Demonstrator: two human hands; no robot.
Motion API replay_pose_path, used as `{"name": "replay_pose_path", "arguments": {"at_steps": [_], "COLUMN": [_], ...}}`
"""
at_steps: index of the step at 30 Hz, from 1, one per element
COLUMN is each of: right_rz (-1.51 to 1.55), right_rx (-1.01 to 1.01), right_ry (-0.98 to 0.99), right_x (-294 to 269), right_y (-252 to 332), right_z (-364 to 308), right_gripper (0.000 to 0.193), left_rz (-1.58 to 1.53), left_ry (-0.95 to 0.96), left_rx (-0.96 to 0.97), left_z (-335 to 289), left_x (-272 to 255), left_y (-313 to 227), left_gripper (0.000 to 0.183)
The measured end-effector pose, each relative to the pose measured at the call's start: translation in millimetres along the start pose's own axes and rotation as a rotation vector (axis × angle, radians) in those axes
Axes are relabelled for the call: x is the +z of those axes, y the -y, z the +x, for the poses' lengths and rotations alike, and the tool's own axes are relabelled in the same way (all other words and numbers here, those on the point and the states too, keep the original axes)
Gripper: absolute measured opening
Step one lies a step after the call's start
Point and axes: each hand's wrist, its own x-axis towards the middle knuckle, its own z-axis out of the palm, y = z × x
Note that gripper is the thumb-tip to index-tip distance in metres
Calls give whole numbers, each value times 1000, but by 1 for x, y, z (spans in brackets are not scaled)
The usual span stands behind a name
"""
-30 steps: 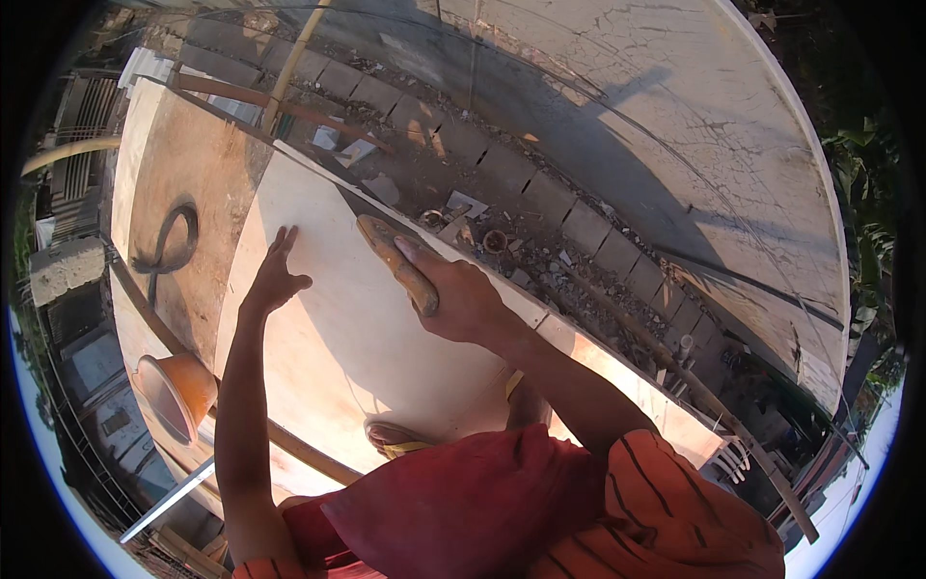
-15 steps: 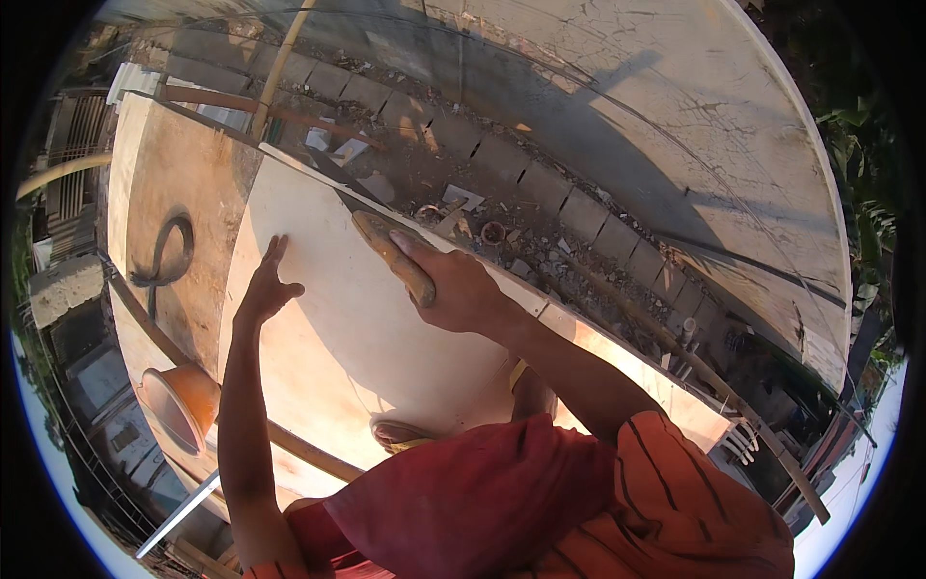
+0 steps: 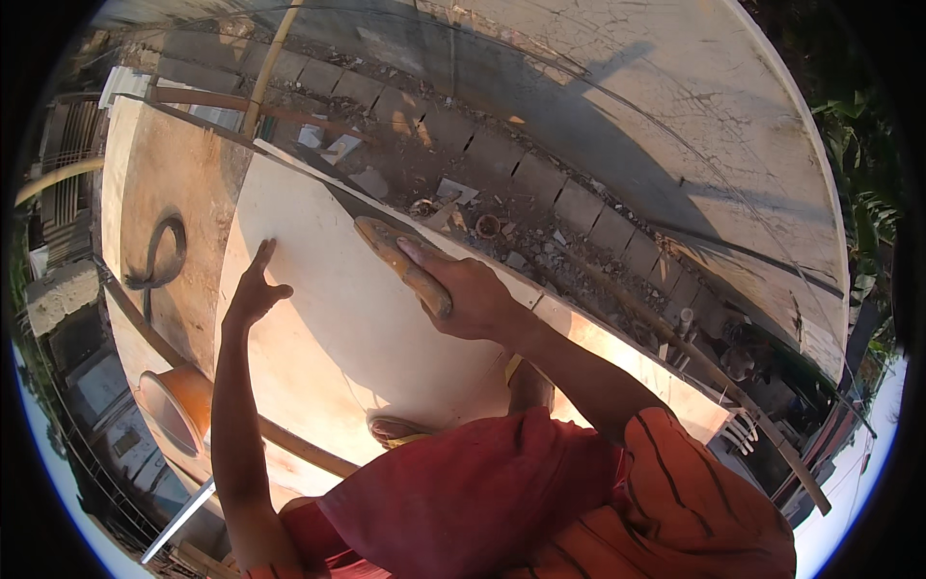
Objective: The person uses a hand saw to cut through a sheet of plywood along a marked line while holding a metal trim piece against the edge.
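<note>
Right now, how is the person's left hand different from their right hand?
The left hand is open and holds nothing, its fingers spread against the pale wall; the right hand is closed around a wooden trowel. The left hand sits lower and further left on the wall; the right hand is up near the wall's top edge. Both are bare and reach out to the same pale wall.

Right hand [image 3: 475, 301] closed around a wooden float [image 3: 403, 263], its face pressed flat to the pale plastered wall [image 3: 328, 328] near the top edge. Left hand [image 3: 253, 289] spread open, fingertips touching the wall just left of the float. Orange bucket [image 3: 174, 410] below left. Rubble-strewn brick ledge [image 3: 540, 193] beyond the wall.
</note>
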Motion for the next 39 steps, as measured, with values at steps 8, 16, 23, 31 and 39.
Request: {"name": "replay_pose_path", "arguments": {"at_steps": [8,16,23,31,39], "right_rz": [13,25,-3,61,22], "right_rx": [131,46,191,95,57], "right_ry": [167,20,233,53,125], "right_x": [-60,-16,-77,-20,-58], "right_y": [24,-2,28,-13,-1], "right_z": [-138,-38,-162,-37,-140], "right_gripper": [82,82,77,85,87], "left_rz": [-30,44,17,-202,-179], "left_ry": [-97,-20,-94,63,-118], "left_rx": [-6,-40,-58,-93,45], "left_z": [-8,0,-18,2,-39], "left_x": [3,-14,1,-18,-57], "left_y": [24,11,38,40,199], "left_gripper": [97,96,98,97,95]}}
